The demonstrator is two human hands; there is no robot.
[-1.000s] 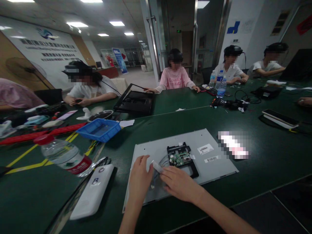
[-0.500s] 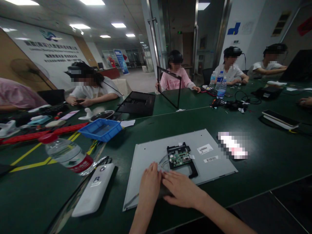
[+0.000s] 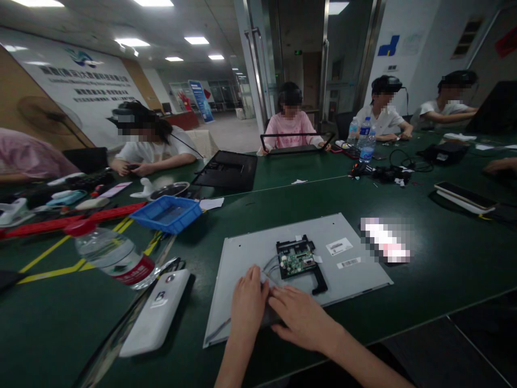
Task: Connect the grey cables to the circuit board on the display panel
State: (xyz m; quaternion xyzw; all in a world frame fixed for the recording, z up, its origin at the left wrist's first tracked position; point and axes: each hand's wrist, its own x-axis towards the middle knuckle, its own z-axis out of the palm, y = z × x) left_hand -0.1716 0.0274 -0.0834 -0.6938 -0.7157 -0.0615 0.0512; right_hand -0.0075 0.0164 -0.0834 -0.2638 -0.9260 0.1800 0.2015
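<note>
A flat silvery display panel (image 3: 250,250) lies back side up on the table in front of me. On it are a green circuit board (image 3: 297,262) and a black plastic bracket (image 3: 320,281). Thin grey cables (image 3: 272,263) run from the board towards my fingers. My left hand (image 3: 247,297) is closed near the panel's front edge, fingertips by the cables. Beside it, my right hand (image 3: 298,313) has its fingers pressed together, the tips meeting the left hand. Whatever they grip between them is mostly hidden.
To the left are a water bottle (image 3: 115,256), a white power bank (image 3: 157,312) and a blue tray (image 3: 167,214). A lit phone (image 3: 384,241) lies right of the panel. Across the green table (image 3: 436,269), a co-worker holds a black frame (image 3: 297,134); other people sit around.
My hands stay at nearly the same spot on the panel, with only slight finger movement. Across the table, the co-worker has lowered the black frame from upright towards the tabletop.
</note>
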